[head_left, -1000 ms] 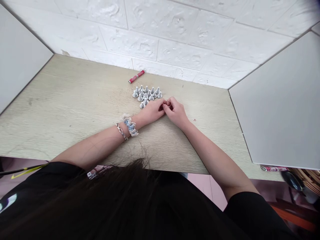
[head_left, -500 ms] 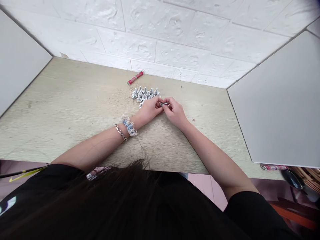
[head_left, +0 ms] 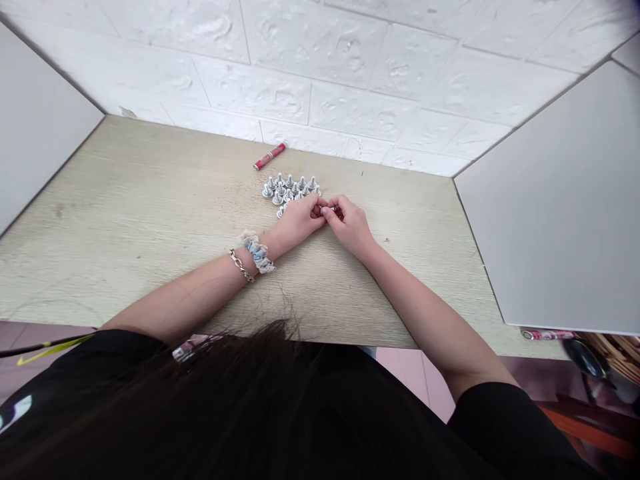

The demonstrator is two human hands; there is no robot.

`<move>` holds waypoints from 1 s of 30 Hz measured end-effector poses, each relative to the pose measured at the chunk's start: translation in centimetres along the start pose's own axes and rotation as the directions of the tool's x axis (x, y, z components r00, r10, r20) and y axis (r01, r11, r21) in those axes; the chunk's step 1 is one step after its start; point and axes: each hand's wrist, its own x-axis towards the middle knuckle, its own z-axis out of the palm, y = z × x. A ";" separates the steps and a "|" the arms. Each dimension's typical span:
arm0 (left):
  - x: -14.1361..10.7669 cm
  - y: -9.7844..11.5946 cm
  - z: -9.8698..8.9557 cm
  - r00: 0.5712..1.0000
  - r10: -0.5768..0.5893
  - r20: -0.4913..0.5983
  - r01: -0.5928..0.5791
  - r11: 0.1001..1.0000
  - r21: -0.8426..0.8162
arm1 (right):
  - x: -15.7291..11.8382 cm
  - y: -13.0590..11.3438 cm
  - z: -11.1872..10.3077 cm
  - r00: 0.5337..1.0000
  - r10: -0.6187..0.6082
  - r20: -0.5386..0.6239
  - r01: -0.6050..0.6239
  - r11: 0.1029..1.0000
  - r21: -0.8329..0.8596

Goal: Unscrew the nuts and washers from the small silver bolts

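My left hand (head_left: 301, 219) and my right hand (head_left: 349, 225) meet over the table, fingertips pinched together around one small silver bolt (head_left: 328, 209). Most of that bolt is hidden by my fingers; only a bit of metal shows between them. Just behind and left of my left hand stand several silver bolts (head_left: 289, 189), grouped closely, heads down with their threaded shanks pointing up. My left hand covers part of this group. A scrunchie and a chain bracelet circle my left wrist.
A red tube (head_left: 269, 157) lies near the white brick-patterned wall (head_left: 350, 53). White panels stand on the left (head_left: 40, 120) and right (head_left: 555, 207) of the wooden table (head_left: 165, 200). Another red tube (head_left: 547, 335) lies at the front right edge.
My right fingers have shifted over the bolt between my hands, so less of it shows now. The standing bolts and the red tubes are unmoved.
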 end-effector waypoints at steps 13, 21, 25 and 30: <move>0.1 -0.1 0.1 1.000 -0.003 -0.007 0.003 0.999 0.049 | 0.0 -0.1 -0.2 0.997 -0.077 -0.010 0.076 0.993 -0.087; 0.1 0.0 0.0 1.000 -0.003 -0.020 0.003 1.000 0.000 | -0.1 -0.3 -0.2 1.000 -0.009 0.003 0.009 0.998 0.056; 0.1 -0.2 0.0 1.000 0.005 -0.020 -0.005 1.000 0.003 | 0.0 -0.1 -0.1 0.999 -0.032 0.029 0.031 0.998 0.051; 0.2 -0.5 0.2 1.000 0.031 -0.003 -0.031 0.999 0.022 | 0.0 -0.2 -0.1 1.000 -0.009 0.029 0.008 1.000 0.026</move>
